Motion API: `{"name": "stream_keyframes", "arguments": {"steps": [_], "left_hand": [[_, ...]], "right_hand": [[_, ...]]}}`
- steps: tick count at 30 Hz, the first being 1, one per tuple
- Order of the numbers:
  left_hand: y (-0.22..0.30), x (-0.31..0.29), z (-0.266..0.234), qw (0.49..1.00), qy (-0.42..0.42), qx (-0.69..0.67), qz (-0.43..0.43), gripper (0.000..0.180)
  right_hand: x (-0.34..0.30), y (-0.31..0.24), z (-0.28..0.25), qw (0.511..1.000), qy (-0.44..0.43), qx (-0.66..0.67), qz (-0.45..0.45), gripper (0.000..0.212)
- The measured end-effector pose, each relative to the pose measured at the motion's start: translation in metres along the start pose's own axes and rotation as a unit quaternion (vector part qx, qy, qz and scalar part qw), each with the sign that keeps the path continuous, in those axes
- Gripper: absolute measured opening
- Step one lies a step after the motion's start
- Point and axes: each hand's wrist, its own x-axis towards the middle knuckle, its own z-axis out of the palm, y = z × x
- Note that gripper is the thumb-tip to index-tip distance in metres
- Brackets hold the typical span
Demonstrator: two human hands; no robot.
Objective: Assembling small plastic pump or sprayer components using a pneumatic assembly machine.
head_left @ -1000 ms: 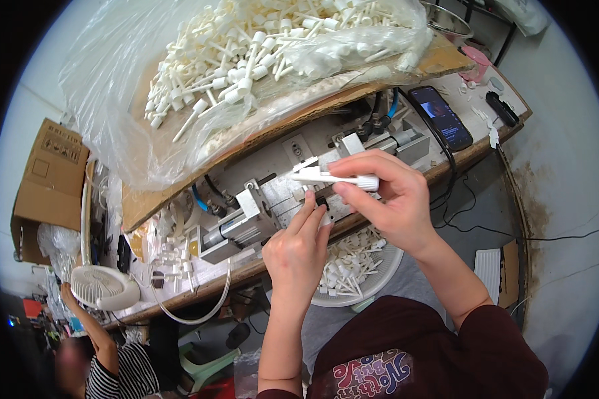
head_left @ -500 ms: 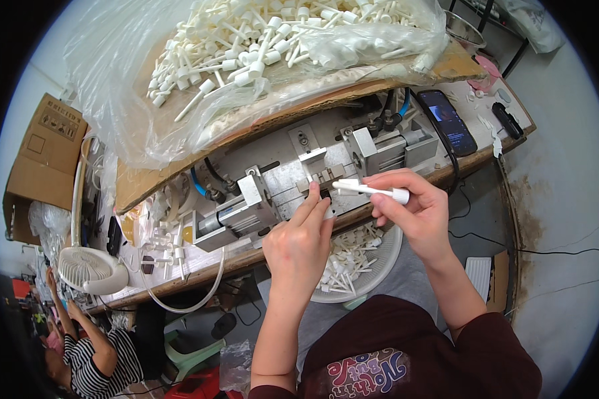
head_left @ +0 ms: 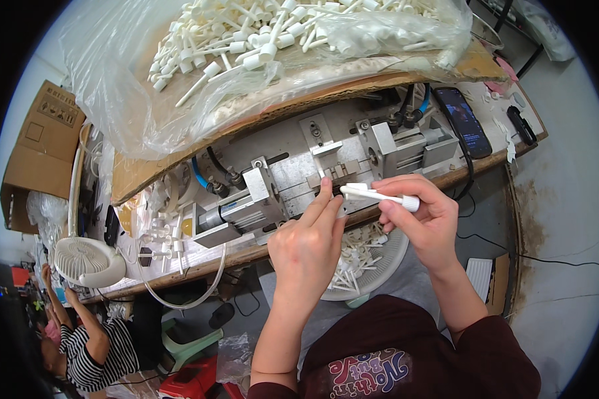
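Right hand (head_left: 422, 216), with its ribbed-capped white plastic stick (head_left: 383, 195), is drawn back off the silver metal fixture block (head_left: 343, 171) toward the bench front since a second ago. Long pale-topped wooden-edged bench (head_left: 492, 159) spans the view; brown corrugated cardboard sheet (head_left: 134, 174) is raised over its rear, bearing a clear crinkled plastic bag (head_left: 130, 126) and a heap of white plastic sticks (head_left: 253, 33); silver metal cylinder clamps, left (head_left: 246, 206) and right (head_left: 399, 149), flank the block; round white plastic basket (head_left: 400, 256) sits below the bench edge, more sticks inside; left hand (head_left: 306, 249) has fingers extended together, index tip at the block, cannot tell if it grips anything; black flat phone (head_left: 464, 120) lies at right; capped stick is pinched between right thumb and fingers, just right of the left fingertips, second white piece beside it.
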Motion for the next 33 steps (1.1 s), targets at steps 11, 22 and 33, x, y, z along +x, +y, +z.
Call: {"name": "stream_keyframes", "arguments": {"steps": [11,22,33], "left_hand": [[-0.001,0.0,-0.001,1.0,0.01,0.005,0.001,0.022],[0.007,-0.005,-0.013,0.95,-0.046,-0.285,-0.117,0.033],[-0.004,-0.019,-0.03,0.686,-0.104,-0.688,-0.212,0.028]], "right_hand": [[-0.001,0.001,-0.003,1.0,0.007,0.018,-0.001,0.02],[-0.007,0.0,-0.005,0.999,-0.023,0.036,0.008,0.018],[-0.007,-0.006,0.0,0.978,-0.129,-0.091,-0.138,0.016]]}}
